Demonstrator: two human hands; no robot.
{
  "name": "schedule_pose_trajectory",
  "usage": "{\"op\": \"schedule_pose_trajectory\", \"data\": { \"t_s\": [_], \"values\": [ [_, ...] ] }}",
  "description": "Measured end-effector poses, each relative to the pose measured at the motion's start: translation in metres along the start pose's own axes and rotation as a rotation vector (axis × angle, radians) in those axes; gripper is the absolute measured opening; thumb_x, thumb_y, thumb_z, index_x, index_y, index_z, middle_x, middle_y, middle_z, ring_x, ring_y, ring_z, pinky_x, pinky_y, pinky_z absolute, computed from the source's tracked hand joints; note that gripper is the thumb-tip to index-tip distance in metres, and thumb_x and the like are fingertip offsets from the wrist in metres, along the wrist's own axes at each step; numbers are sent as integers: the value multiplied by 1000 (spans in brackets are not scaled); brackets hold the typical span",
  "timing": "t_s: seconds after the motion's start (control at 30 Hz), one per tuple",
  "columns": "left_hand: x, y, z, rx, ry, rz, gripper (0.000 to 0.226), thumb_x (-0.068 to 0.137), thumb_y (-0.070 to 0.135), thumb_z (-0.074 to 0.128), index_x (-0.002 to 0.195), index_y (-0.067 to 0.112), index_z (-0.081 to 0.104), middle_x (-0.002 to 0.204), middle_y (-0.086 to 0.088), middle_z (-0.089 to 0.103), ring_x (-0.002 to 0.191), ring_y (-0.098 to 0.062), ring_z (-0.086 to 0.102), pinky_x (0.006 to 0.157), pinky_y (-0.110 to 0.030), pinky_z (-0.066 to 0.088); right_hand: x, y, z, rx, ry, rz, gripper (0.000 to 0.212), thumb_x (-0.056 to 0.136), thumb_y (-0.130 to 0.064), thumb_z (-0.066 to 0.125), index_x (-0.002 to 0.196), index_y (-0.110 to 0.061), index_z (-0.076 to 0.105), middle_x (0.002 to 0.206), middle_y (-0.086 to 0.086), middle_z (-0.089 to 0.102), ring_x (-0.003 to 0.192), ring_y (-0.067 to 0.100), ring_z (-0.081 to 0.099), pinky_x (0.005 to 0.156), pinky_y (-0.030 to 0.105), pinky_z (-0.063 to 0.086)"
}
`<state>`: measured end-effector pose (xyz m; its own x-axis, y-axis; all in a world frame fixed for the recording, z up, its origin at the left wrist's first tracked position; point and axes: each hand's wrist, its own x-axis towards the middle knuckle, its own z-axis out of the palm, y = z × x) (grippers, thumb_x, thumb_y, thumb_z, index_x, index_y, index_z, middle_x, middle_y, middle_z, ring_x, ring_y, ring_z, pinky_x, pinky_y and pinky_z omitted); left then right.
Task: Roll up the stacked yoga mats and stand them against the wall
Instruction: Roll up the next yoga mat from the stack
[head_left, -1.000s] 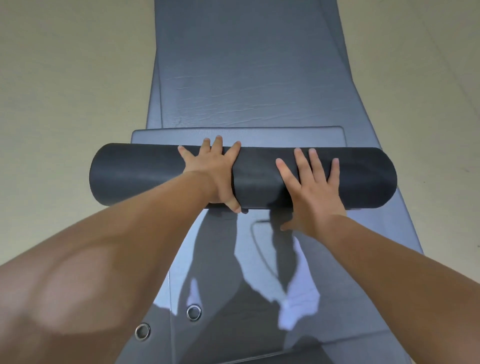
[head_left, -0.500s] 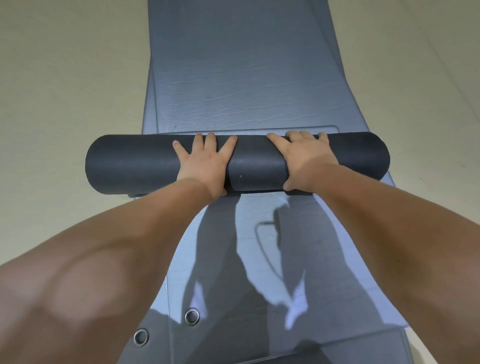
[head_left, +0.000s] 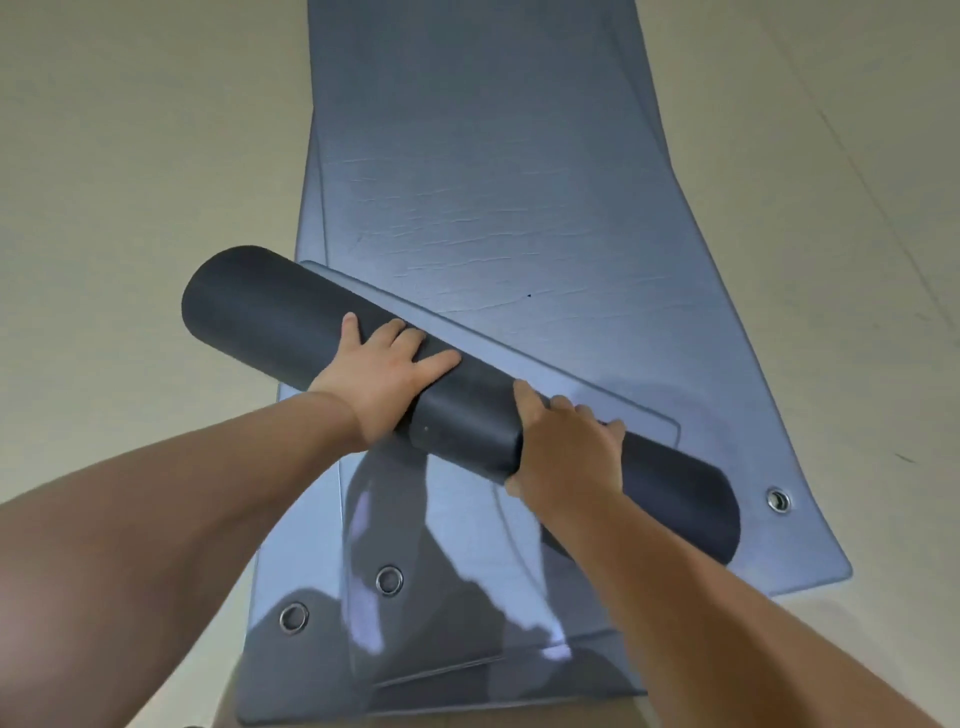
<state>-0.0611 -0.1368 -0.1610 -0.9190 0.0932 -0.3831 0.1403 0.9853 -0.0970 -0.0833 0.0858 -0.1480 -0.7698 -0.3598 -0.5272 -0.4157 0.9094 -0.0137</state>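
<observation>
A dark rolled yoga mat (head_left: 260, 312) lies slanted across a stack of flat blue-grey mats (head_left: 493, 182), its left end raised toward the upper left and its right end lower right. The loose end flap of the roll (head_left: 519, 353) shows along its far side. My left hand (head_left: 384, 374) lies on the roll's middle with the fingers spread over the top. To the right of it, my right hand (head_left: 566, 441) grips the roll, fingers curled over its far side and thumb underneath.
The flat mats stretch away from me on a beige floor (head_left: 130, 182). Metal eyelets sit in their near corners (head_left: 389, 579), (head_left: 293, 617), (head_left: 777, 500). My shadow falls across the near part of the mats. No wall is in view.
The roll was lying square across the mats; now it is turned diagonal, left end farther away. My right hand has gone from flat on top to gripping round it.
</observation>
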Motion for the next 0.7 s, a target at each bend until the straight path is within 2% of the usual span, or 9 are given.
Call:
{"op": "schedule_pose_trajectory", "data": {
  "t_s": [0.13, 0.2, 0.27, 0.37, 0.43, 0.5, 0.57, 0.63, 0.7],
  "values": [
    [-6, 1, -9, 6, -47, 25, 101, 80, 32, 77, 154, 41, 8, 150, -10, 34, 146, -34, 23, 114, -74, 15, -6, -3, 3, 86, -41, -4, 96, 77, -45, 79, 151, -33, 20, 119, 2, 54, 110, 31, 56, 98, 53, 44],
    [-4, 12, -16, 18, -47, -11, 105, 81, 28, 75, 158, 35, 4, 158, -14, 23, 150, -36, 15, 115, -74, 8, 4, 7, -7, 169, -59, -6, 94, 64, -48, 87, 140, -35, 34, 112, 0, 58, 105, 30, 59, 94, 51, 49],
    [-4, 26, -19, 28, 0, -24, 113, 81, 30, 75, 159, 32, -7, 165, -16, 8, 153, -38, 6, 116, -74, 5, 18, 21, -23, 260, -135, 3, 99, 53, -51, 91, 137, -40, 40, 107, -5, 62, 101, 28, 61, 92, 49, 53],
    [-6, 38, -18, 3, -3, -11, 130, 76, 48, 78, 157, 32, -23, 168, -12, -13, 155, -39, -10, 117, -72, 3, 32, 36, -41, 342, -249, 21, 108, 50, -53, 94, 142, -48, 38, 115, -9, 62, 110, 26, 59, 98, 50, 51],
    [-3, 38, -16, -15, -45, -38, 150, 61, 57, 87, 154, 34, -28, 166, -10, -23, 153, -38, -19, 116, -72, 0, 34, 38, -39, 291, -210, 30, 110, 52, -60, 92, 145, -50, 34, 123, -7, 60, 123, 28, 51, 106, 55, 41],
    [2, 38, -13, -27, -71, -57, 161, 48, 63, 90, 153, 35, -29, 164, -10, -28, 152, -37, -24, 116, -72, -2, 29, 37, -32, 212, -114, 30, 121, 56, -68, 87, 155, -50, 20, 148, -3, 48, 141, 33, 37, 114, 67, 26],
    [10, 38, -11, -52, -63, -62, 165, 43, 68, 90, 154, 35, -27, 165, -9, -26, 152, -37, -24, 115, -73, -4, 21, 35, -20, 133, 24, -24, 128, 62, -76, 79, 160, -46, 3, 169, 3, 18, 154, 38, 15, 117, 75, 9],
    [23, 37, -17, -68, -67, -56, 165, 40, 71, 90, 155, 36, -23, 167, -8, -22, 153, -35, -23, 115, -72, -6, 14, 30, -7, 40, 170, -104, 131, 64, -83, 73, 161, -41, -5, 173, 8, 0, 158, 41, 1, 116, 79, 2],
    [38, 35, -25, -77, -85, -57, 164, 39, 70, 91, 157, 38, -18, 168, -7, -17, 154, -33, -21, 116, -71, -6, 8, 22, 7, -47, 215, -121, 142, 62, -85, 73, 161, -36, -16, 172, 14, -10, 157, 45, -6, 115, 80, 1]
  ]
}}
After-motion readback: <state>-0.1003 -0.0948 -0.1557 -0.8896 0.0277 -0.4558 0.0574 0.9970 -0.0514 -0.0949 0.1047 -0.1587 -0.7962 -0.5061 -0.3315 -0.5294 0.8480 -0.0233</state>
